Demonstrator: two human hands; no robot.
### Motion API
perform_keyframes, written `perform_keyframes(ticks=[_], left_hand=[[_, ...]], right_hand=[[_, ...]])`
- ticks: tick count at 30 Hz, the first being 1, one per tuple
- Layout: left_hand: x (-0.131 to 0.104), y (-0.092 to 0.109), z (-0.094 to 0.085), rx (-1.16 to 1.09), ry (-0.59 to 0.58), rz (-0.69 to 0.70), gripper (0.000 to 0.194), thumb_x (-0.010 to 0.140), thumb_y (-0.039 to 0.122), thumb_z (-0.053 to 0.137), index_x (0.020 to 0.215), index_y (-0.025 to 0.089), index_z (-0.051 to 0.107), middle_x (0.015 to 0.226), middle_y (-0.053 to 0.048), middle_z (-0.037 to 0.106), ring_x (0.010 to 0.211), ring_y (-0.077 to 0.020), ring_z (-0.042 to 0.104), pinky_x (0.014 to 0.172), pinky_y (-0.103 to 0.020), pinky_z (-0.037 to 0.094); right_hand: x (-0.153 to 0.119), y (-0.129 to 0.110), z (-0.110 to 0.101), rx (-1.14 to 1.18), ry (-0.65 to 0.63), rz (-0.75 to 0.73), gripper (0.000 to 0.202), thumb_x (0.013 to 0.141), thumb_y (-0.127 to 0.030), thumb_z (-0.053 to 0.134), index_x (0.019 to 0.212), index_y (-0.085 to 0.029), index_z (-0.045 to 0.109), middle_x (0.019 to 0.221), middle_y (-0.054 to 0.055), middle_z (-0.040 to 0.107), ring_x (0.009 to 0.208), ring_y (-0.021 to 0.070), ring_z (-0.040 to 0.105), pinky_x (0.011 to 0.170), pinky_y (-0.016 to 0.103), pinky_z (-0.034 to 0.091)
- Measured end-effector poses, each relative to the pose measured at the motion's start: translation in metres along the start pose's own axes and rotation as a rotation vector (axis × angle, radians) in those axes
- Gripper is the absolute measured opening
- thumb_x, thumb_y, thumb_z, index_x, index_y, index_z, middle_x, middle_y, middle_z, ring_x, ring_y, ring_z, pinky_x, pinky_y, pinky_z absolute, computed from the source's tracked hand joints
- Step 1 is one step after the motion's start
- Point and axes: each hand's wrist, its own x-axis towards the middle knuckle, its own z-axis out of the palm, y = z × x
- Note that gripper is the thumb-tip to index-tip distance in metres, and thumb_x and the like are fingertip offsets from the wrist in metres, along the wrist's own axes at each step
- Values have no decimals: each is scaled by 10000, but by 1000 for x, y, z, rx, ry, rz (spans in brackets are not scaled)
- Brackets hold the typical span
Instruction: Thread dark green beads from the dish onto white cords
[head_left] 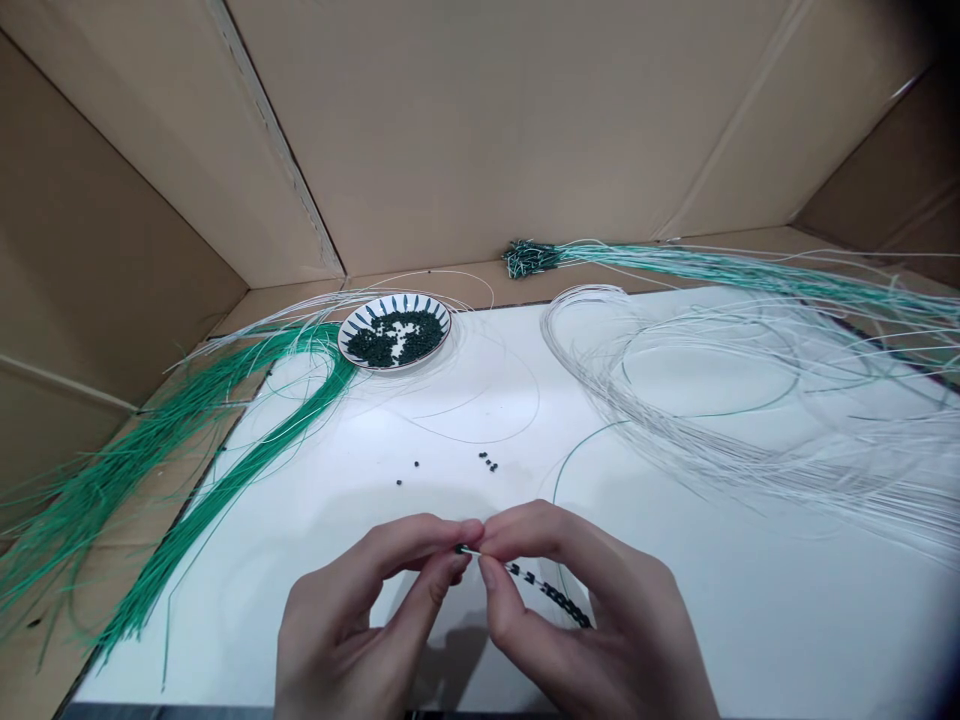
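From here, the left hand [356, 600] pinches a dark bead [460, 549], the right hand [592, 590] grips a white strand [472, 552]; should either grip slacken, the bead could drop

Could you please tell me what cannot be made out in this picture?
- Head view: the lower end of the beaded strand, hidden by the right hand.
- Head view: the hole of the dark bead in the left hand, too small to see.
- Head view: the far ends of the white strands, cut off by the right edge.
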Motion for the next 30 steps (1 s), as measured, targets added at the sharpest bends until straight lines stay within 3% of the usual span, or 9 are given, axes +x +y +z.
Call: perform_keyframes(ticks=[10, 17, 22, 26, 30], left_hand=[[-1, -4, -5, 109, -117, 122, 377, 827, 34, 716, 948, 368, 844, 907, 66, 859, 734, -142, 777, 729, -173, 589], [8, -7, -12, 197, -257, 145, 323, 849, 59, 764, 979, 353, 790, 917, 94, 833, 810, -113, 771, 763, -127, 576], [14, -14, -19, 246, -354, 271, 297, 902, 25, 675, 966, 309, 734, 913, 72, 778, 811, -94, 740, 760, -111, 558], [15, -16, -19, 241, -415, 242, 243, 930, 66, 664, 944, 304, 709, 885, 68, 762, 792, -98, 731, 733, -118, 558], [15, -14, -19, 213, -414, 186, 217, 932, 105, 670, 906, 318, 701, 849, 85, 752, 763, -97, 724, 705, -117, 556]], right_hand=[[0, 2, -8, -63, -85, 20, 199, 821, -50, 625, 888, -232, 671, 803, -65, 732, 726, 95, 700, 702, 175, 542], [5, 4, -17, 7, -153, 107, 175, 853, -81, 669, 840, -252, 699, 791, -99, 750, 718, 70, 708, 710, 119, 530], [6, 9, -23, 8, -202, 105, 133, 911, -121, 688, 857, -237, 720, 809, -73, 762, 739, 81, 717, 726, 126, 537], [4, 15, -26, 7, -261, 67, 96, 944, -154, 721, 949, -238, 768, 890, -48, 798, 791, 89, 739, 761, 116, 550], [1, 14, -22, 9, -205, 84, 77, 902, -160, 744, 913, -235, 758, 838, -56, 791, 733, 85, 728, 733, 109, 552]])
